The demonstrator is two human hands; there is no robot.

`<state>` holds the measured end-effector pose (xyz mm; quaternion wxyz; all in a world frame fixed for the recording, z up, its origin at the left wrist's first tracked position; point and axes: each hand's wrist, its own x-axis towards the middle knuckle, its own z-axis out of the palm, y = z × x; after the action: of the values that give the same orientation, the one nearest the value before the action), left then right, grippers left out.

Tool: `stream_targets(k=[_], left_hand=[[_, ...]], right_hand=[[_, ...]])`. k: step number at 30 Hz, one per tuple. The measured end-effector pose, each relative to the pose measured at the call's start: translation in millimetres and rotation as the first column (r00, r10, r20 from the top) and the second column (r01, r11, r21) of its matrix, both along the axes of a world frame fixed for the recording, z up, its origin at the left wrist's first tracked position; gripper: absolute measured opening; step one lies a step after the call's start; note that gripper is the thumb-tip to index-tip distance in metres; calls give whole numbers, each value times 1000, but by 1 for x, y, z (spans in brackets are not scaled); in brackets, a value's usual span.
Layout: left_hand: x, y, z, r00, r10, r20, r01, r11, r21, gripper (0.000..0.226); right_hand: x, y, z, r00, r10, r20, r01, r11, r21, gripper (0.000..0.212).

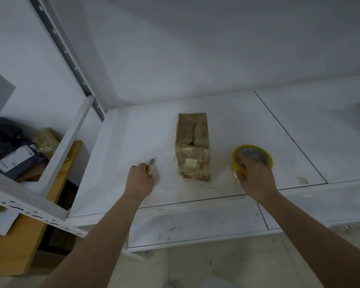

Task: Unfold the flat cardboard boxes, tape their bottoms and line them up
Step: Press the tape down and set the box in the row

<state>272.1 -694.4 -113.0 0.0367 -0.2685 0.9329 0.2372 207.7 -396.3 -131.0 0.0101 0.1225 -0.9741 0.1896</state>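
The left hand (pixel 140 178) curls round a small utility knife (pixel 150 164) whose blade tip points away over the white shelf (pixel 123 146), while the right hand (pixel 255 177) grips the near rim of a yellow tape roll (pixel 252 157) lying flat. Between them stands a small taped cardboard box (pixel 192 146), its sealed flaps facing up, apart from both hands.

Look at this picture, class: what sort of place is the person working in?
Probably a storeroom or packing area. White metal shelving holds a taped cardboard box, the right hand grips a yellow tape roll, and dark parcels sit on the neighbouring rack.
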Motion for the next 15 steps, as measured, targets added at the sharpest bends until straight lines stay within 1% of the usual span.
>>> stream_targets(k=[2, 3, 4, 5, 6, 7, 8, 9, 10, 11, 13, 15], left_hand=[[2, -1, -7, 999, -39, 34, 39, 999, -19, 27], [1, -1, -6, 999, -49, -2, 49, 999, -10, 31], [-1, -1, -1, 996, -32, -88, 35, 999, 32, 35], [-4, 2, 8, 974, 2, -225, 21, 995, 101, 37], [-7, 6, 20, 920, 37, -390, 37, 983, 179, 34], [-11, 12, 33, 839, 62, -541, 95, 962, 257, 28], [-14, 19, 46, 758, 72, -649, 183, 930, 318, 22], [-16, 26, 57, 701, 63, -710, 273, 896, 349, 16], [-18, 33, 66, 682, 35, -730, 344, 866, 363, 13], [-18, 39, 71, 695, -1, -719, 388, 842, 374, 12], [-18, 46, 70, 760, -60, -647, 407, 820, 402, 13], [-17, 45, 63, 787, -78, -612, 393, 828, 400, 16]], right_hand=[[-5, -3, 6, 998, -45, 48, 45, 999, -2, 53], [-7, -6, 15, 997, -76, 13, 76, 997, -27, 53], [-9, -10, 25, 994, -99, -55, 95, 992, -79, 52], [-10, -16, 38, 986, -101, -134, 79, 984, -159, 48], [-10, -24, 51, 976, -82, -204, 28, 966, -256, 41], [-9, -33, 64, 964, -47, -261, -49, 936, -348, 34], [-8, -42, 75, 952, -4, -307, -130, 900, -416, 28], [-6, -51, 83, 943, 38, -331, -193, 871, -452, 25], [-4, -60, 89, 944, 76, -322, -227, 857, -462, 24], [-2, -67, 91, 955, 107, -276, -228, 862, -454, 24], [2, -75, 86, 977, 144, -157, -198, 889, -414, 29], [4, -74, 81, 983, 163, -84, -183, 895, -408, 38]])
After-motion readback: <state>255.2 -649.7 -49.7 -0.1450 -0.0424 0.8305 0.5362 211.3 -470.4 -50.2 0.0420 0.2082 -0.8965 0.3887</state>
